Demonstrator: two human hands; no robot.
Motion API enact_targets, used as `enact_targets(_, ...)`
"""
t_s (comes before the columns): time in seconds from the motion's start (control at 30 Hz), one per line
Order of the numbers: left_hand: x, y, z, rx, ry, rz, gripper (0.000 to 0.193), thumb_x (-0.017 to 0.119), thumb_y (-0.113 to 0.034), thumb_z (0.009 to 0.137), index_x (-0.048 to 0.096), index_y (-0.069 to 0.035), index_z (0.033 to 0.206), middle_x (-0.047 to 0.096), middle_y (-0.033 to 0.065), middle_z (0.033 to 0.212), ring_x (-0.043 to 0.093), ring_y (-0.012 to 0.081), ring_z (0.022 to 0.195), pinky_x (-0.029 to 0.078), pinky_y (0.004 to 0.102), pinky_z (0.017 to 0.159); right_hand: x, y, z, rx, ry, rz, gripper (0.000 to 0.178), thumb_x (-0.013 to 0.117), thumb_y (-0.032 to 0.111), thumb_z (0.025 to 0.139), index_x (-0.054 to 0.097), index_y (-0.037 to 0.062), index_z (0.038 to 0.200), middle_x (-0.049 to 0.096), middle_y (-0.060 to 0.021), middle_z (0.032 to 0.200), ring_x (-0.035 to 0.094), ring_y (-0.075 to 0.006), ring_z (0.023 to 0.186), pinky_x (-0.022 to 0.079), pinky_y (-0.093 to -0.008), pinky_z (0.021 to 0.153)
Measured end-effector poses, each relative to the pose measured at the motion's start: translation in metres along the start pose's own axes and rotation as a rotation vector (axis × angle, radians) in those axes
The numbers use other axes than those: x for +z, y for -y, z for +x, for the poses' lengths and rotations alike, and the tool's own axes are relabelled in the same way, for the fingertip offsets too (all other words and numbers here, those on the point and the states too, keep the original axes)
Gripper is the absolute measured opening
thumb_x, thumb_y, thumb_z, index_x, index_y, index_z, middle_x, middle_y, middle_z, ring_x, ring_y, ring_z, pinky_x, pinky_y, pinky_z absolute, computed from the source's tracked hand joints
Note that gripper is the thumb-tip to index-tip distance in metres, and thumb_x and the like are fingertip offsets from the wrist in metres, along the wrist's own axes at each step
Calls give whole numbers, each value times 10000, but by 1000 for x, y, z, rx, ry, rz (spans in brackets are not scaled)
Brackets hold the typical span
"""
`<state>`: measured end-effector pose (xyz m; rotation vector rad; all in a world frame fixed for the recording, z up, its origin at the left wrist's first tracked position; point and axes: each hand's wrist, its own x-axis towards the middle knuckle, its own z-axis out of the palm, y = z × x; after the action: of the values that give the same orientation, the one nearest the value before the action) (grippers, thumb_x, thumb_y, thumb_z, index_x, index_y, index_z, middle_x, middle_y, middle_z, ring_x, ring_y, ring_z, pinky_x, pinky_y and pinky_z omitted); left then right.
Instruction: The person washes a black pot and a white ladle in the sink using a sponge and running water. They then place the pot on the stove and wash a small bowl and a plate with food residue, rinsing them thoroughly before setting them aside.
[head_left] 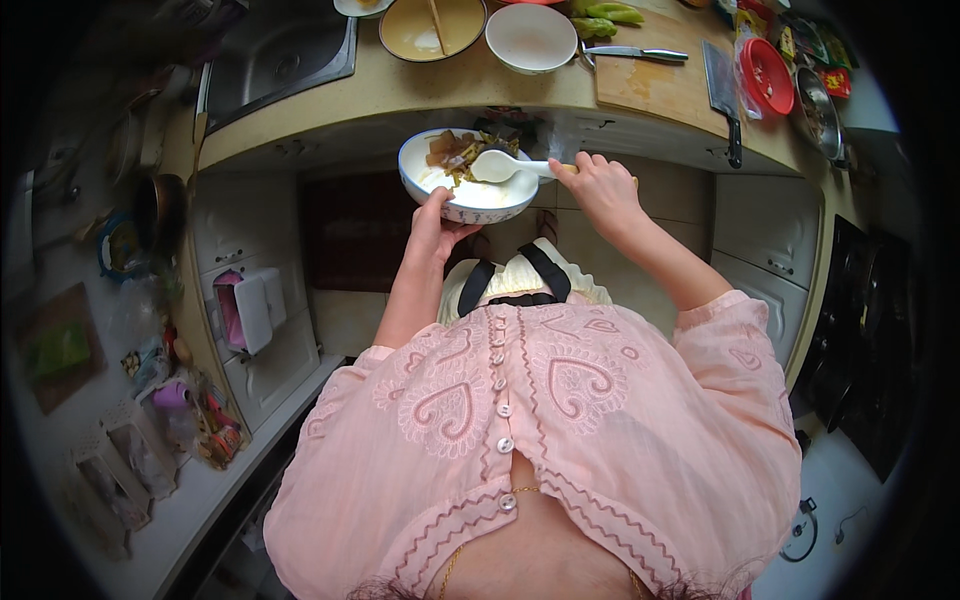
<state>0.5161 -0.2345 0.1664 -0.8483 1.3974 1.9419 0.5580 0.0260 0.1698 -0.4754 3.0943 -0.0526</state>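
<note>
My left hand (437, 232) grips the near left rim of a white bowl (492, 211) with a blue edge and a patterned outside. It is held in the air in front of the counter. Dark brown and greenish pieces of food (463, 152) lie along its far side, and the white inside shows nearer me. A white spoon (503, 166) reaches into the bowl from the right, its head against the food. My right hand (600, 188) is closed around the spoon's handle. What exactly the food is, I cannot tell.
On the counter beyond stand a yellow bowl (412, 38) with a stick-like utensil and a white bowl (531, 42). A cutting board (650, 90) carries a knife (640, 53), with a cleaver (722, 95) at its right edge. Green peppers (608, 14), a red basket (768, 80) and a sink (290, 65) flank these.
</note>
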Motion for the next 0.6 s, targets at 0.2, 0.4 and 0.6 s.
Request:
enact_targets(0.2, 19, 4, -4, -29, -1, 8, 569, 519, -212, 789, 343, 44, 1266, 425, 234, 1231, 484, 391, 1106, 481, 549, 842, -5, 26, 17, -18, -53, 222, 432, 567, 119, 751, 551, 174, 1180, 549, -59, 826, 587, -204, 768, 479, -310, 580)
enact_targets(0.4, 40, 7, -4, 4, -102, -35, 529, 538, -200, 767, 410, 33, 1224, 490, 223, 1155, 544, 376, 1014, 515, 524, 767, 27, 30, 41, 39, -25, 200, 450, 578, 135, 738, 536, 181, 1184, 542, -44, 812, 593, -202, 732, 480, -312, 560)
enact_targets(0.6, 47, 2, 4, -45, -133, -51, 552, 545, -226, 797, 377, 11, 1267, 465, 229, 1200, 513, 388, 1070, 467, 587, 811, 35, 18, 47, 47, -48, 64, 347, 567, 167, 775, 582, 179, 1121, 545, -24, 790, 578, -187, 719, 438, -316, 557)
